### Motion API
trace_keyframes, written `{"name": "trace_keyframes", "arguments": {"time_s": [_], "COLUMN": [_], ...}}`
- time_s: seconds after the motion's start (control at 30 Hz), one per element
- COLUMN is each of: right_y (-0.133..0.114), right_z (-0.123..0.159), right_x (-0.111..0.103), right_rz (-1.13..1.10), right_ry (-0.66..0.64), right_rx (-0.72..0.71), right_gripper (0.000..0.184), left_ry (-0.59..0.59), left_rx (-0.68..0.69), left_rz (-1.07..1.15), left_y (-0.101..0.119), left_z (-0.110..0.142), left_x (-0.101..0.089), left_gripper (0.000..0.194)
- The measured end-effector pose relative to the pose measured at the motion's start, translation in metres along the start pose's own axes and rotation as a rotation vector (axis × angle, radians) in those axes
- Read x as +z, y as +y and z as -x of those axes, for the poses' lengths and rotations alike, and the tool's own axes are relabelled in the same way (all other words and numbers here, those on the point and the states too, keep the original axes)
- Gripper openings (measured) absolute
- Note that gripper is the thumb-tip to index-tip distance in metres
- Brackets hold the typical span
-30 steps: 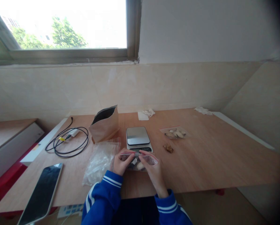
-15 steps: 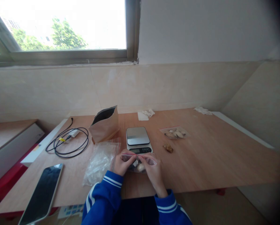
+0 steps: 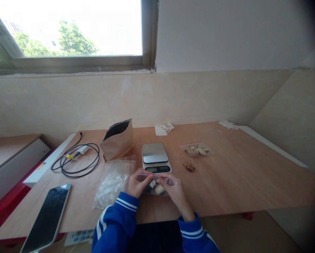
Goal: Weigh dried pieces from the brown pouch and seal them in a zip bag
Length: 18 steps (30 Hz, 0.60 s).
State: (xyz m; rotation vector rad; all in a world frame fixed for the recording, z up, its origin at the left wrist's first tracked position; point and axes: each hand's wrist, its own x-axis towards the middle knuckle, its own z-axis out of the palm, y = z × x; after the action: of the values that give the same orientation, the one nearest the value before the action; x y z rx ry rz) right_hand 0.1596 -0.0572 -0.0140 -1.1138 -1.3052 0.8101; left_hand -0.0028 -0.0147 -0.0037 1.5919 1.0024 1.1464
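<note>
Between my hands is a clear zip bag (image 3: 160,190) with a red-edged top, holding pale lumps, something dark and a small white packet. My left hand (image 3: 138,183) pinches the zip edge on its left side. On the right of the same edge, my right hand (image 3: 173,189) grips with thumb and fingers. Just beyond the bag stands a kitchen scale (image 3: 155,153) with a bare metal plate; its display cannot be read. A brown lump (image 3: 189,166) lies on the table right of the scale, with a second filled zip bag (image 3: 198,150) behind it.
Left of my hands lies a pile of clear zip bags (image 3: 110,182), with an open kraft paper pouch (image 3: 119,138) behind. A coiled black cable (image 3: 79,174) and a tablet-like device (image 3: 48,216) lie further left. Crumpled tissue (image 3: 167,127) is at the back edge.
My right hand has shifted slightly along the bag's top edge, and its forearm has swung a little to the right. My left hand stays in place.
</note>
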Motion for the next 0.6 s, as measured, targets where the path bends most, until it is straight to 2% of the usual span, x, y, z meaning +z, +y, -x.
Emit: {"name": "trace_keyframes", "arguments": {"time_s": [0.07, 0.27, 0.43, 0.6], "right_y": [0.001, -0.002, -0.001, 0.003], "right_z": [0.0, 0.003, 0.003, 0.002], "right_x": [-0.004, -0.002, 0.001, -0.003], "right_rz": [-0.005, 0.033, 0.075, -0.052], "right_ry": [0.009, 0.149, 0.179, 0.166], "right_rx": [0.015, 0.024, 0.01, 0.085], "right_gripper": [0.019, 0.019, 0.021, 0.027], "left_ry": [0.004, -0.02, -0.028, -0.052], "left_rx": [-0.011, -0.028, -0.033, 0.042], "left_rz": [0.008, 0.026, 0.044, -0.006], "left_y": [0.001, -0.004, -0.006, 0.006], "left_z": [0.0, 0.0, 0.0, 0.0], "left_x": [0.0, 0.001, 0.001, -0.003], "left_gripper": [0.024, 0.026, 0.027, 0.032]}}
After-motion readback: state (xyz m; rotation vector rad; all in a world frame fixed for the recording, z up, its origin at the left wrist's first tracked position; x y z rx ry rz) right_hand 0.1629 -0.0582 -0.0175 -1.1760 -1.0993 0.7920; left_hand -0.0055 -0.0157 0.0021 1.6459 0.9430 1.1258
